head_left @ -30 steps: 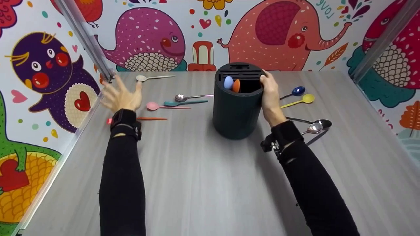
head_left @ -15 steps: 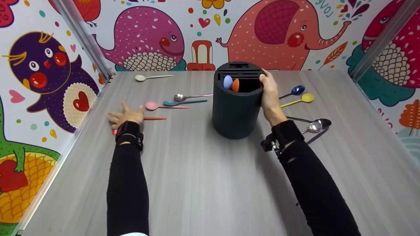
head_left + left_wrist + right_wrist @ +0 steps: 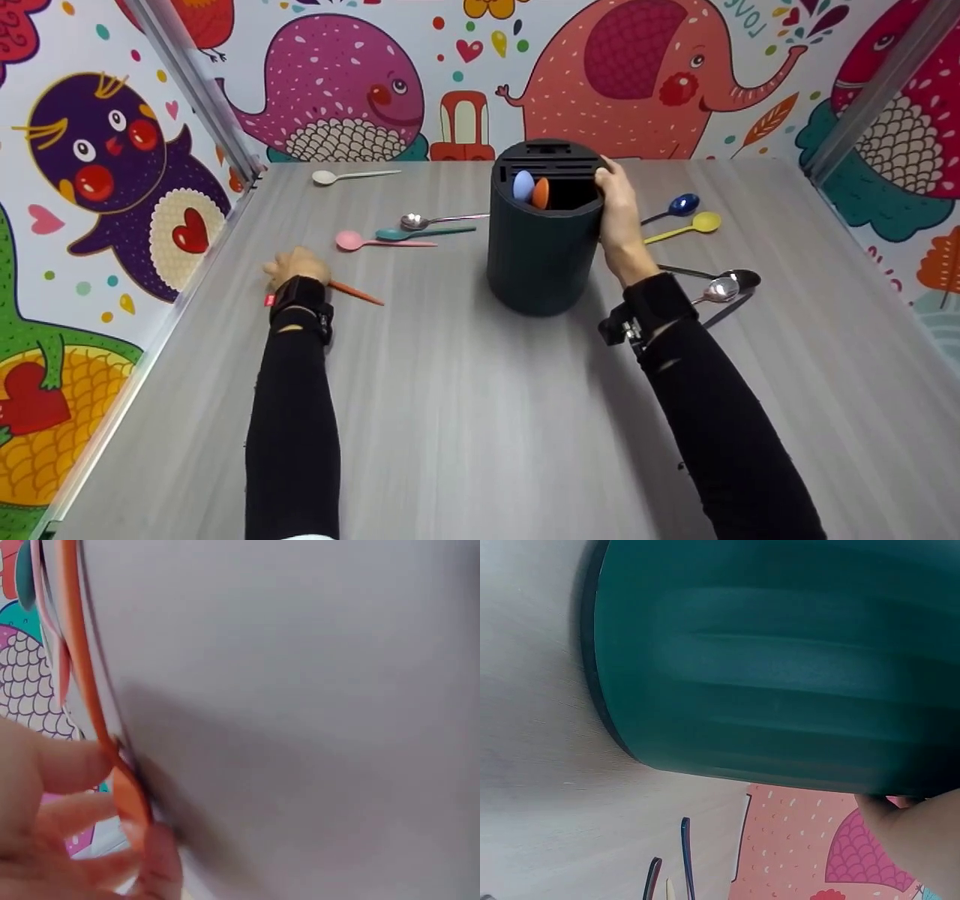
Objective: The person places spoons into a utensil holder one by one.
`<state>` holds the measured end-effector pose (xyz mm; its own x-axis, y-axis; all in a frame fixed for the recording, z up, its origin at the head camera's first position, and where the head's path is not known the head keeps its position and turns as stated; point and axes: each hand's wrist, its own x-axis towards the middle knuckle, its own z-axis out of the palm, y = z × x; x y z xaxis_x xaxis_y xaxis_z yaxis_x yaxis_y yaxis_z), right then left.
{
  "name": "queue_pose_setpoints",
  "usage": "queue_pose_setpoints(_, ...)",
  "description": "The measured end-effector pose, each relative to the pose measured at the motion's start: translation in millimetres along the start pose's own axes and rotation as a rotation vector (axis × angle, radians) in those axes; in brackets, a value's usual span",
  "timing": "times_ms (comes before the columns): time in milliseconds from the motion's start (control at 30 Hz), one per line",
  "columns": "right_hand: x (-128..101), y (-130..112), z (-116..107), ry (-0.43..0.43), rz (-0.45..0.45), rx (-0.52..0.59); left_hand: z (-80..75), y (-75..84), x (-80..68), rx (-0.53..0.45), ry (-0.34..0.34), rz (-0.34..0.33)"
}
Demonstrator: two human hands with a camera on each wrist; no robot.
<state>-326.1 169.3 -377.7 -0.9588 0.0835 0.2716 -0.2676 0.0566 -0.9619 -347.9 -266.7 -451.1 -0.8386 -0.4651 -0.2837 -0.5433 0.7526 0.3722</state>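
We see dark holder (image 3: 544, 247) upright mid-table (image 3: 465, 420), blue spoon (image 3: 523, 185) and orange spoon (image 3: 541, 193) standing inside. Right hand (image 3: 619, 217) grips holder's rim and side. Left hand (image 3: 296, 264) at left, fingers pinching orange-handled spoon (image 3: 356, 293) against table. Pink spoon (image 3: 375, 241) and teal spoon (image 3: 420, 233) lie just beyond.

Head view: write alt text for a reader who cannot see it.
A person's left hand grips an orange spoon on a grey table, while the right hand holds the rim of a dark green holder with two spoons inside. More coloured spoons lie on both sides of it.
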Motion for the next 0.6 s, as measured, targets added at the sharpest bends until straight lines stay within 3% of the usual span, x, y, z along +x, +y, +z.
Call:
queue_pose_setpoints(233, -1, -1, 0, -0.013, 0.005, -0.004, -5.8, 3.0, -6.7, -0.142, 0.016, 0.035)
queue_pose_setpoints(400, -2, -1, 0, -0.017, -0.004, -0.01, -2.1, 8.9, -14.6, -0.231, 0.066, 0.145)
queue_pose_setpoints(500, -1, -2, 0, -0.011, -0.006, -0.02, -0.6, 18.5, -16.3, -0.267, 0.051, 0.203)
queue_pose_setpoints(600, -1, -2, -1, -0.004, -0.004, -0.029, -1.7, 28.4, -16.6, -0.346, 0.024, 0.199)
